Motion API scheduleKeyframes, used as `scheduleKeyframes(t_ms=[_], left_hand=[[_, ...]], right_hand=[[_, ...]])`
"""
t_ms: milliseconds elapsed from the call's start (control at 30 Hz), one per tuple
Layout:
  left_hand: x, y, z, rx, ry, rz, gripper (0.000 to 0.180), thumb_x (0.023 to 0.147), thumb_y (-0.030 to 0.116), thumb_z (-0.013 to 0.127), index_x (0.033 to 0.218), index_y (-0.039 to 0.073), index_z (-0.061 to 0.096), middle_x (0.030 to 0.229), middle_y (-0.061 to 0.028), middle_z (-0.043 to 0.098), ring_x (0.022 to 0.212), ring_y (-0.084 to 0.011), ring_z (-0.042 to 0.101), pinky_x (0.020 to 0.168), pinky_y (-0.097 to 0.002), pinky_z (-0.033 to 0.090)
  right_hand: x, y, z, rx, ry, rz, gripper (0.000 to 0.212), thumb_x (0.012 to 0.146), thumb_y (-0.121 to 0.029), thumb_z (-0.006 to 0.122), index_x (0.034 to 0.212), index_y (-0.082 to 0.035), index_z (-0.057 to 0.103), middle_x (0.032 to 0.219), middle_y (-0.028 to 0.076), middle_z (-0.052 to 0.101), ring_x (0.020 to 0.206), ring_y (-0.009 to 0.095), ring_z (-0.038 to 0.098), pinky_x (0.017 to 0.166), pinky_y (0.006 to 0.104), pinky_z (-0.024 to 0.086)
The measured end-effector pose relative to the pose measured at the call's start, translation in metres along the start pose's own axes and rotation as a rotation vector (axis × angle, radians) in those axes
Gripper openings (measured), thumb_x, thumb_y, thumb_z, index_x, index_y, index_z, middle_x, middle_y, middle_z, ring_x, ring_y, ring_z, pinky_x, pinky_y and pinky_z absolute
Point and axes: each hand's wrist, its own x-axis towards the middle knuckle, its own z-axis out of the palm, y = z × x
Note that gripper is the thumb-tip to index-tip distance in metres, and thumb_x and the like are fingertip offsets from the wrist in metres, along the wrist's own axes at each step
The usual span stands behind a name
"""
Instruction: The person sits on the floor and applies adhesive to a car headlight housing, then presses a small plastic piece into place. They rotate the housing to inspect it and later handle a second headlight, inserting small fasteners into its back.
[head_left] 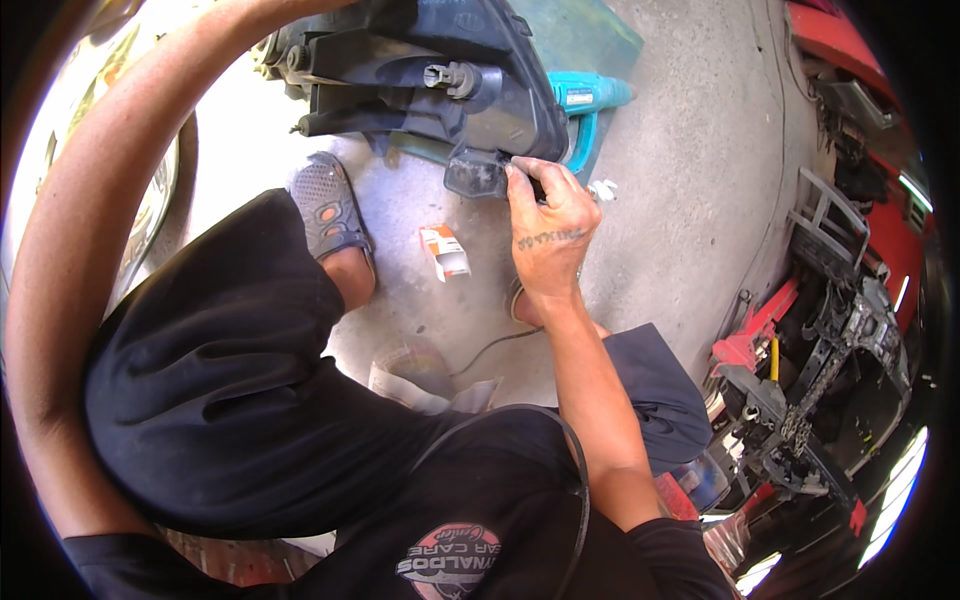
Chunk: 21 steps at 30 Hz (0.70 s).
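Housing: black plastic shell [490, 115] is sitting in front of the person, its socketed side facing up, presumably keeping the fittings within reach; whether floor or hand is bearing it, I cannot tell.
Tab: flat dark projection [475, 178] is jutting from the near edge toward the person.
Right hand: the hand [552, 215] is working at the tab's right end, thumb and forefinger meeting closely, other fingers curling under; what they are pinching, if anything, is hidden from me.
Left arm: the forearm [130, 150] is arching past the housing's far side, perhaps for steadying; its hand is lying beyond my view, fingers unknown.
Heat gun: teal tool [590, 92] is lying just beside the housing, probably for easy reach.
Carton: open orange-and-white box [443, 250] is lying between the feet.
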Motion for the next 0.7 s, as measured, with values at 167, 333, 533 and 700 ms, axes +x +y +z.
scheduleKeyframes(t_ms=[167, 333, 533, 700], left_hand=[[-0.0066, 0.0083, 0.0021, 0.046, 0.042, 0.023, 0.061, 0.091, 0.008, 0.071, 0.146, -0.003, 0.049, 0.144, -0.0257, 0.058, 0.131, -0.0378, 0.059, 0.114, -0.0472, 0.048], [-0.0026, 0.0066, 0.0067, 0.056, 0.036, 0.027, 0.059, 0.091, 0.008, 0.071, 0.145, -0.003, 0.050, 0.142, -0.0258, 0.059, 0.130, -0.0380, 0.059, 0.113, -0.0472, 0.048], [-0.0025, 0.0094, 0.0048, 0.076, 0.043, 0.027, 0.057, 0.091, 0.008, 0.070, 0.144, -0.002, 0.051, 0.141, -0.0259, 0.059, 0.128, -0.0382, 0.060, 0.112, -0.0473, 0.049], [-0.0020, 0.0105, 0.0062, 0.086, 0.043, 0.029, 0.056, 0.091, 0.008, 0.070, 0.143, -0.002, 0.051, 0.139, -0.0260, 0.059, 0.127, -0.0383, 0.060, 0.111, -0.0474, 0.049]], right_hand=[[0.0019, 0.0019, 0.0000, -0.038, 0.015, -0.016, 0.010, 0.088, -0.003, 0.077, 0.096, 0.003, 0.076, 0.086, 0.015, 0.075, 0.073, 0.025, 0.072, 0.069, 0.0338, 0.055], [0.0029, 0.0050, 0.0000, -0.042, 0.013, 0.020, 0.010, 0.088, -0.003, 0.077, 0.095, 0.003, 0.076, 0.084, 0.014, 0.074, 0.071, 0.022, 0.071, 0.067, 0.0326, 0.055], [0.0027, -0.0010, -0.0034, 0.033, -0.058, 0.123, 0.012, 0.087, -0.002, 0.074, 0.098, 0.004, 0.074, 0.093, 0.020, 0.075, 0.082, 0.035, 0.074, 0.072, 0.0395, 0.056], [-0.0013, -0.0010, -0.0005, 0.045, -0.065, 0.110, 0.011, 0.088, -0.002, 0.073, 0.098, 0.003, 0.074, 0.093, 0.020, 0.075, 0.082, 0.036, 0.074, 0.073, 0.0399, 0.057]])
